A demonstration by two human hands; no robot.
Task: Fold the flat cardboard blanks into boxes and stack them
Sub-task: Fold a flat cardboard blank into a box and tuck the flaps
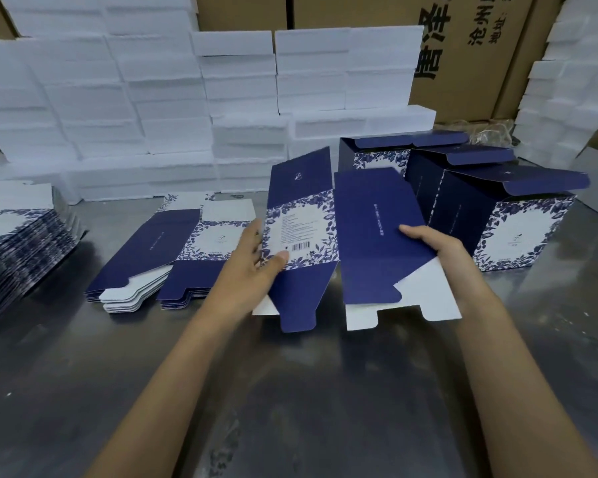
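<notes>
Gripped by both hands (252,267), blank (325,236) stands lengthwise upright.

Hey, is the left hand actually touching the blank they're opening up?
Touching. The head view shows the left hand gripping the blank at its left edge, thumb pressed on the floral barcode panel.

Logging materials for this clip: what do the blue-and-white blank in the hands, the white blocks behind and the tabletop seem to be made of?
Blue-and-white floral blank: printed paperboard, apparently matte, with white unprinted flaps and sharp creases.
White stacked blocks: probably foam, with rough, grainy edges.
Grey tabletop: likely brushed metal, showing smeared dull reflections.
</notes>
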